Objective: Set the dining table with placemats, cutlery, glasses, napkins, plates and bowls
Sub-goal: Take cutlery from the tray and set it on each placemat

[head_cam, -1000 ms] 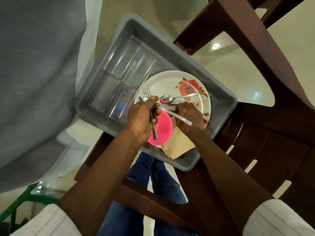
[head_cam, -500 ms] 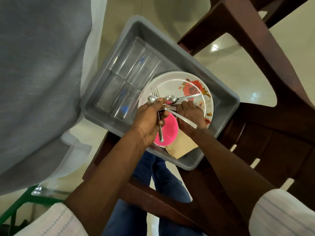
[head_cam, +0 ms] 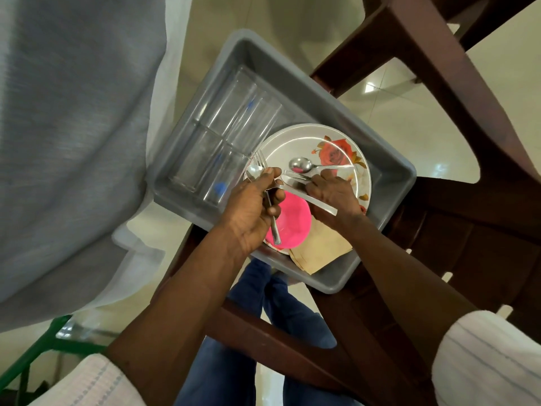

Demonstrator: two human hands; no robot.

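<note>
Steel shows at both hands. The fingers (head_cam: 268, 174) of the left hand (head_cam: 251, 212) are clamped round two pieces held together, one spoon (head_cam: 254, 172) and one fork (head_cam: 260, 160). Their heads point far and one handle sticks out near, below the palm. Just to the right, the right hand (head_cam: 333, 194) curls its fingers on one flat steel handle (head_cam: 310, 199) that slants across between the two hands; what kind of piece it is I cannot tell. A second spoon (head_cam: 300, 165) lies loose on the plate (head_cam: 292, 145), just beyond the right fingertips. One white plate with a red rose is visible. One pink bowl (head_cam: 292, 221) sits on its near part, under the left hand. A stack of tan napkins (head_cam: 322, 247) lies at the near right, partly under the plate. To the left, four clear glasses (head_cam: 234, 112) lie on their sides, two by two. All of this sits in one grey tub (head_cam: 389, 171), which rests on a dark brown chair (head_cam: 439, 68). A grey cloth (head_cam: 73, 142) hangs at the left.
</note>
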